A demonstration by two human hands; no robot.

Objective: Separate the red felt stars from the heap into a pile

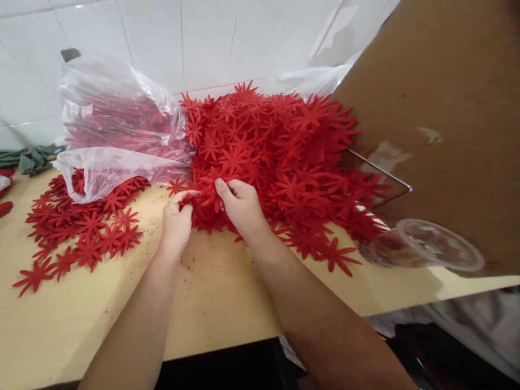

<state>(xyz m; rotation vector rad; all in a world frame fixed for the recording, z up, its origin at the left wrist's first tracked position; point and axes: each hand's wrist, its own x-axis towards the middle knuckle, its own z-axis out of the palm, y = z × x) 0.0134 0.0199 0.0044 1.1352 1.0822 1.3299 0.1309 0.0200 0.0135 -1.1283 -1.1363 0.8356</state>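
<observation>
A large heap of red flower-shaped cutouts [235,157], thin pieces with several narrow petals, lies at the middle of the table against the wall. At its front edge, my left hand [177,225] is closed, thumb and fingers pinching a bit of red cutout. Close beside it, my right hand [241,205] pinches a red flower-shaped cutout [208,196] between thumb and fingers. Whether both hands grip the same piece, I cannot tell, since red pieces overlap behind them. A second, smaller pile of red cutouts [87,230] spreads over the table to the left.
A clear plastic bag [122,124] full of red pieces stands at the back left. On the right are a large brown board [447,135], a bent metal rod [379,169] and a clear plastic tub [441,245] lying tipped. Green fabric-like pieces [34,160] lie far left on the wooden table [219,303].
</observation>
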